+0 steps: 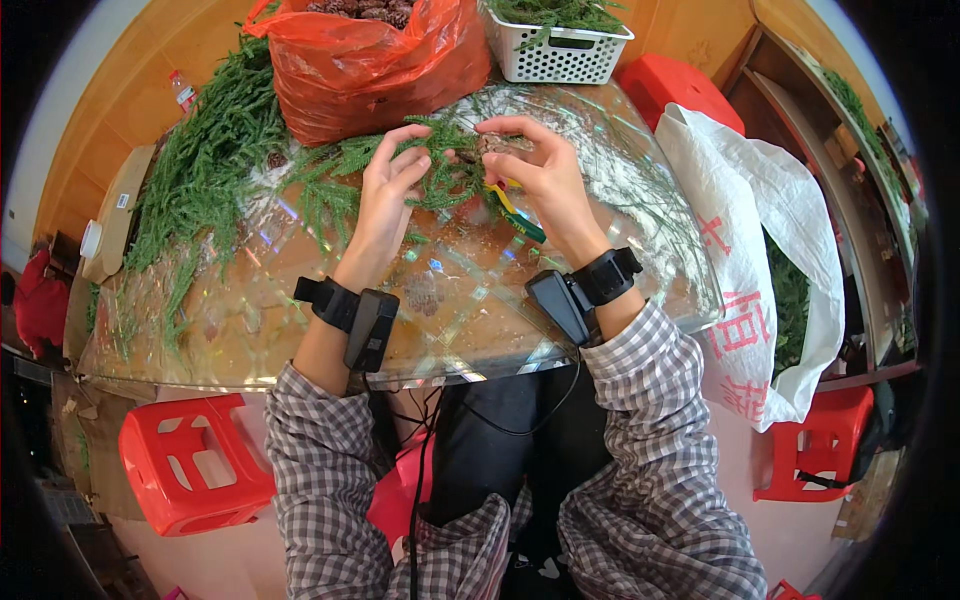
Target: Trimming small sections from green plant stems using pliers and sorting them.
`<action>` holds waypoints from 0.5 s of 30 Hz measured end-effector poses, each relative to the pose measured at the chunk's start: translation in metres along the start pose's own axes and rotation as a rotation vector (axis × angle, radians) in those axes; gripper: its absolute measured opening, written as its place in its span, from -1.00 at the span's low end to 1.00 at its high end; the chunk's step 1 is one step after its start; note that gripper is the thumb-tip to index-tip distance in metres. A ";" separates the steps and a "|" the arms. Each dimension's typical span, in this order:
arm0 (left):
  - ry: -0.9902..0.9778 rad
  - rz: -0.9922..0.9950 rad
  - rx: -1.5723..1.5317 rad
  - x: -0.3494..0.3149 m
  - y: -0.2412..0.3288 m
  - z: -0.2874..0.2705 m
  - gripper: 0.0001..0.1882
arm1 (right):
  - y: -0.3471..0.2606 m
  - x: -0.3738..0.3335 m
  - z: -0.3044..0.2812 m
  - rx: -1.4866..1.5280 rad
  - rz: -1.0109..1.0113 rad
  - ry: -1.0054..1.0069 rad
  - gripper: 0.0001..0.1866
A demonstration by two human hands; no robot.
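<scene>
Both hands on a green sprig cluster, upper centre of frame

The left hand [385, 195] is half-closed, fingertips pinching the green sprig cluster [445, 175] from its left; the right hand [540, 170] curls round the cluster's right end, thumb and forefinger closed on a brown pine cone [492, 145]. A yellow-and-green tool [515, 212] lies just below the right palm. The glass table [450, 310] carries loose green branches [205, 150] at upper left, an orange bag [370, 65] directly behind the hands and a white basket [560, 50] at upper right
</scene>
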State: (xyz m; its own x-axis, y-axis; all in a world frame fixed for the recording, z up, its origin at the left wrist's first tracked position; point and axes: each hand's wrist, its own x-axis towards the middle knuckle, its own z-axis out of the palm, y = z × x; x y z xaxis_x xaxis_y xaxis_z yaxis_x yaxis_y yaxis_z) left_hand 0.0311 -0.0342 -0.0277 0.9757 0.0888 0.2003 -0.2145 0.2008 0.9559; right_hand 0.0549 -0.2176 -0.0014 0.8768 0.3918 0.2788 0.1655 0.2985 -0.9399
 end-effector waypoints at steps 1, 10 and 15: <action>-0.012 0.005 -0.003 0.000 0.000 0.000 -0.64 | 0.001 0.000 -0.001 -0.002 0.002 -0.001 -0.72; -0.089 -0.010 -0.090 0.001 -0.002 0.000 -0.64 | 0.006 0.004 -0.008 -0.003 0.029 -0.005 -0.72; -0.102 -0.001 -0.032 0.001 -0.001 -0.002 -0.69 | 0.008 0.005 -0.006 -0.153 -0.030 0.033 -0.74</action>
State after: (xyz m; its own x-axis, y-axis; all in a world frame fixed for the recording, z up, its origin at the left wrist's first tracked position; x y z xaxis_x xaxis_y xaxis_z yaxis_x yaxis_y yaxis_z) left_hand 0.0326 -0.0321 -0.0293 0.9751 -0.0103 0.2216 -0.2133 0.2317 0.9491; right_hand 0.0633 -0.2183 -0.0091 0.8843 0.3554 0.3029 0.2565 0.1722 -0.9511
